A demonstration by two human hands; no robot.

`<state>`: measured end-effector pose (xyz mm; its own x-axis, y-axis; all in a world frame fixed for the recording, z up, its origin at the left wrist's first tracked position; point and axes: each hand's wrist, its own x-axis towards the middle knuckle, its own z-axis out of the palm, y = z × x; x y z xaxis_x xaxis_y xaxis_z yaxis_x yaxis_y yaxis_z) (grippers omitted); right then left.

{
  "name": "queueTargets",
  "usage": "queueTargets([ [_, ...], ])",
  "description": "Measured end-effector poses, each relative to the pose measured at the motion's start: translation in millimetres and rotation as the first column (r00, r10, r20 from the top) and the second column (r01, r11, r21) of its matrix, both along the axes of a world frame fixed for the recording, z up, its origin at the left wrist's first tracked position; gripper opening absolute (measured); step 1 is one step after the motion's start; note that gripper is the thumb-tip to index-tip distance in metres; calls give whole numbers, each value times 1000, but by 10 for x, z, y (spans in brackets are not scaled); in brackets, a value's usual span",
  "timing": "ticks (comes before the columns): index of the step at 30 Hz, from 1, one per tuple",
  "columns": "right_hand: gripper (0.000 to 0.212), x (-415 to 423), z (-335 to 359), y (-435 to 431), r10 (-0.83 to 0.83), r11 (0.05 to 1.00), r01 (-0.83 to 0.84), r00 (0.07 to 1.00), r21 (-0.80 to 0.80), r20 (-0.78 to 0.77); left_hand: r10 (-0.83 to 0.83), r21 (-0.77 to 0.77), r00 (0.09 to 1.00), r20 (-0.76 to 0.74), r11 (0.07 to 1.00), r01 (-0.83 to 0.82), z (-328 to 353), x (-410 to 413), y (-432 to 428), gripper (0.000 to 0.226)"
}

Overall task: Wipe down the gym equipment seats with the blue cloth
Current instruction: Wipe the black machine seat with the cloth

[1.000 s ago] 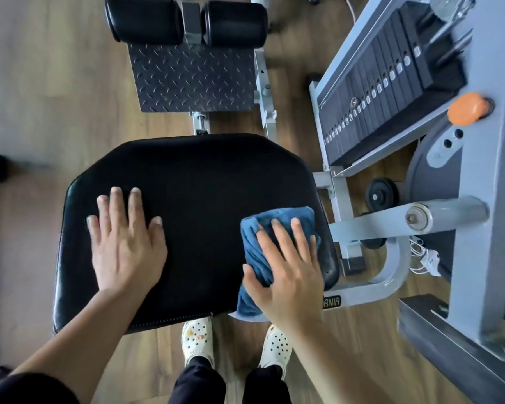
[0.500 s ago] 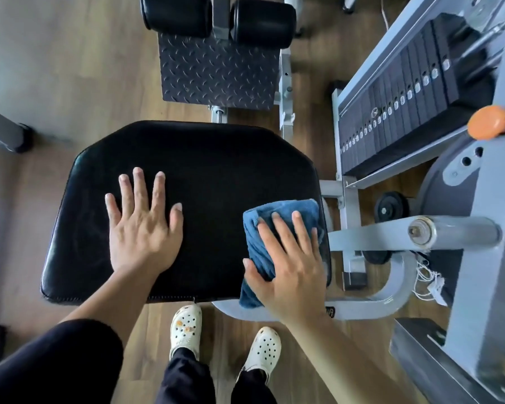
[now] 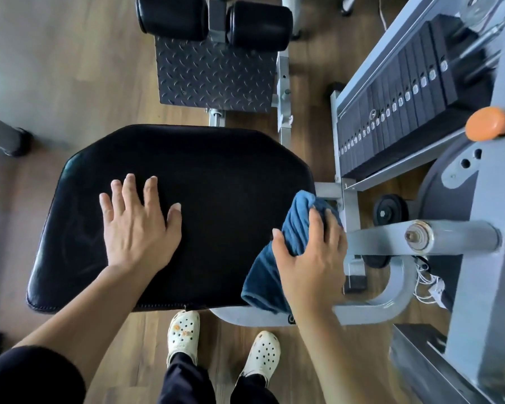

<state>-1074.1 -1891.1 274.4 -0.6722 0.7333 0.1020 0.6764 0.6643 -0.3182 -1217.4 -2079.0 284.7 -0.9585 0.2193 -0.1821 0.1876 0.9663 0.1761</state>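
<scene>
There it was: the blue cloth [image 3: 263, 275] sat bunched over the right edge of the black seat [image 3: 216, 199], and its near end drooped off the pad's near right corner. My right hand [image 3: 312, 258] was on top of it. The fingers [image 3: 318, 225] curled down over the bunch and the seat's edge, the thumb hooked in on the left, and I had the cloth in a proper grip. My left hand [image 3: 137, 228] lay flat on the left half of the pad with the fingers straight and fanned out, palm down, holding nothing and well apart from the cloth.

Just beyond the seat's far edge stood a checker-plate footrest [image 3: 213, 74], with two black roller pads [image 3: 172, 17] side by side at its far end. To the right ran the weight stack [image 3: 405, 106] in its grey frame, with an orange knob [image 3: 489, 126] further right. A thick grey axle [image 3: 449, 237] pointed in toward my right hand. A curved grey frame tube [image 3: 391, 301] swept round under the near right corner of the seat. Nearest of all, my two white clogs [image 3: 184, 333] stood on the wooden floor [image 3: 56, 83], just below the seat's near edge.
</scene>
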Motion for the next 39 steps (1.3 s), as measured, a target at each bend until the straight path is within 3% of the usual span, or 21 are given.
queueTargets([
  [4,66,97,8,-41,-93,996,93,995,-12,-18,-32,76,999,40,997,29,-13,-53,387,66],
  [15,69,-1001,-112,489,-119,992,120,993,-43,27,-43,-43,999,20,998,44,-209,-122,650,65],
  [24,67,-517,-96,311,-124,992,124,992,3,-16,-49,-45,999,18,998,49,-219,-116,649,65],
  [28,68,-715,-77,384,-157,987,157,988,-14,9,-43,-50,999,2,998,43,-235,-117,651,64],
  [39,58,-1735,-175,771,290,954,-294,954,51,82,-38,-48,999,-4,998,38,-241,-131,659,66],
])
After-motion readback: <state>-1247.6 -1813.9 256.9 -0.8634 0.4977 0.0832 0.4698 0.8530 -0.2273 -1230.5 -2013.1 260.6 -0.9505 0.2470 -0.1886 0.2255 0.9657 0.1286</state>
